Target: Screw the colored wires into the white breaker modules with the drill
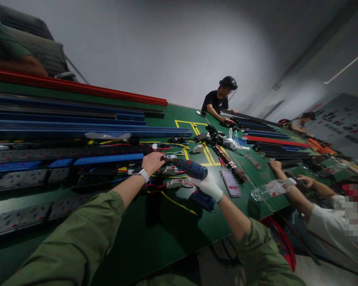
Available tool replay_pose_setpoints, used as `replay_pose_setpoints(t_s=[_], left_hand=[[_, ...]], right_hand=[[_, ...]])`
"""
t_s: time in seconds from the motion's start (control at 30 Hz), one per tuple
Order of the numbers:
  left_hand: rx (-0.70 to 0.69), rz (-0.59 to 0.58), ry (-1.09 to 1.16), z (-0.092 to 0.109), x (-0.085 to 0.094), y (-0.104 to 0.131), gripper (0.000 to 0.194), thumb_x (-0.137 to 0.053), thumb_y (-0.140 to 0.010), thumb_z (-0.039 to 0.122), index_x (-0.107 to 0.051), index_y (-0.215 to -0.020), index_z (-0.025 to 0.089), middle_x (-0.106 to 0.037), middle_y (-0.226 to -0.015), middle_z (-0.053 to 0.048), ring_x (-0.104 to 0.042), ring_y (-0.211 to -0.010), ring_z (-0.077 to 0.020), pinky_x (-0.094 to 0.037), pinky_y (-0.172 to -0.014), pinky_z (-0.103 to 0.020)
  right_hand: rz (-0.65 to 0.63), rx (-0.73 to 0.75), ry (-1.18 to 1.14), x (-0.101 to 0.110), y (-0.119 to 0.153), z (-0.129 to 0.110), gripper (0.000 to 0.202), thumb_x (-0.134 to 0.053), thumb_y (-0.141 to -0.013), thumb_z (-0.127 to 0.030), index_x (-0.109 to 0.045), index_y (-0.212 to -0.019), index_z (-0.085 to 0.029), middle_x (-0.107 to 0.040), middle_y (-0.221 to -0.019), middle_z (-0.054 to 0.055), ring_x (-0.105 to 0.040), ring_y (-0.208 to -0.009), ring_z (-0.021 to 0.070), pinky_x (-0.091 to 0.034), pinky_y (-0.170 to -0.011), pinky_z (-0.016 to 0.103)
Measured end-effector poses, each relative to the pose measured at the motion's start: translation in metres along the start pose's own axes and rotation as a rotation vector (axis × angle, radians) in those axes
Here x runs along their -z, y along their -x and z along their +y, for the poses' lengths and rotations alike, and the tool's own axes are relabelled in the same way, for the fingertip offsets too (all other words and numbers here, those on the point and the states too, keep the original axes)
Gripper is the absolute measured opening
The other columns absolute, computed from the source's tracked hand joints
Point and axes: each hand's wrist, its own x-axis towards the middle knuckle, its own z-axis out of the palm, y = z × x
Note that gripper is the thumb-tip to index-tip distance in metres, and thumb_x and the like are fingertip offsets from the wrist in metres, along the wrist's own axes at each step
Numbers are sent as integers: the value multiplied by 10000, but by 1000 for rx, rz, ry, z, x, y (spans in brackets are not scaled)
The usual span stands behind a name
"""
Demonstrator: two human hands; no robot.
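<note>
My right hand [207,186], in a white glove, is wrapped round the handle of a blue cordless drill [192,168]. The drill points left, its tip meeting the fingers of my bare left hand [154,163]. Those fingers are closed at the end of a blue-and-black socket strip [107,159]; what they pinch is hidden. Just beneath the drill are grey-white switch parts [175,183] with red wires. A yellow-green wire [176,203] trails over the green table [167,242] below them.
More socket strips [20,178] and blue rails [77,129] fill the left side. A phone [231,183], a copper wire bundle [229,159] and a plastic bottle [271,190] lie to the right. One person works across the table; another person's hands are at the right.
</note>
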Motion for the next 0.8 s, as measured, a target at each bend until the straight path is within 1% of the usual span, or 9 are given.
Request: replay_pose_setpoints(t_s=[0.13, 0.23, 0.3, 0.37, 0.47, 0.57, 0.67, 0.8], left_hand=[[-4, -1, -1, -1, -1, -1, 312, -553, -871, 458, -760, -1064, 327, -744, -1151, -36, -662, -1067, -241, -500, -791, -290], [-7, -2, -9, -1, 0, -1, 328, -548, -874, 472, -755, -1084, 328, -747, -1141, -37, -664, -1065, -244, -503, -792, -294], [-6, 2, -11, 0, 1, 0, 336, -545, -875, 487, -754, -1088, 332, -750, -1128, -38, -668, -1054, -247, -506, -790, -300], [2, -3, -9, 0, 2, 0, 339, -547, -873, 496, -755, -1089, 338, -752, -1115, -41, -672, -1043, -249, -507, -788, -303], [16, -19, -11, 1, 4, 1, 345, -546, -872, 490, -752, -1106, 342, -753, -1114, -43, -674, -1044, -251, -508, -784, -300], [20, -30, -13, 1, 3, 0, 351, -552, -867, 493, -750, -1116, 345, -754, -1124, -38, -673, -1049, -250, -508, -783, -297], [22, -31, -12, 0, 1, -1, 358, -553, -866, 521, -755, -1107, 351, -753, -1138, -30, -668, -1063, -251, -508, -789, -300], [15, -30, -9, -2, -2, -2, 369, -540, -877, 529, -758, -1115, 350, -747, -1164, -28, -666, -1067, -258, -510, -795, -311]], right_hand=[[-27, -13, -28, -1, -2, -4, 399, -715, -795, -372, -657, -1136, -173, -588, -554, -47, -502, -425, 121, -426, -434, 244], [-13, -16, -14, -2, -3, -6, 402, -711, -800, -353, -652, -1152, -169, -624, -620, -38, -494, -429, 103, -432, -443, 239], [21, -12, -6, -1, -4, -6, 399, -724, -786, -342, -657, -1146, -183, -652, -663, -25, -509, -448, 109, -456, -465, 252], [31, 2, -4, -1, -4, -6, 392, -734, -780, -338, -666, -1142, -204, -662, -668, -16, -544, -484, 135, -484, -496, 276], [-3, 0, 0, -2, -1, -6, 338, -724, -793, -361, -679, -1088, -202, -638, -611, -16, -561, -489, 154, -487, -495, 287], [-33, -21, -4, -4, 3, -9, 304, -697, -817, -383, -672, -1043, -182, -588, -545, -38, -514, -441, 129, -435, -445, 251], [-17, -36, -12, -6, 6, -12, 288, -705, -808, -346, -670, -1047, -189, -566, -521, -50, -487, -425, 114, -405, -428, 230], [14, -92, -17, -7, 6, -13, 202, -732, -775, -311, -678, -930, -193, -570, -516, -37, -495, -421, 117, -410, -431, 234]])
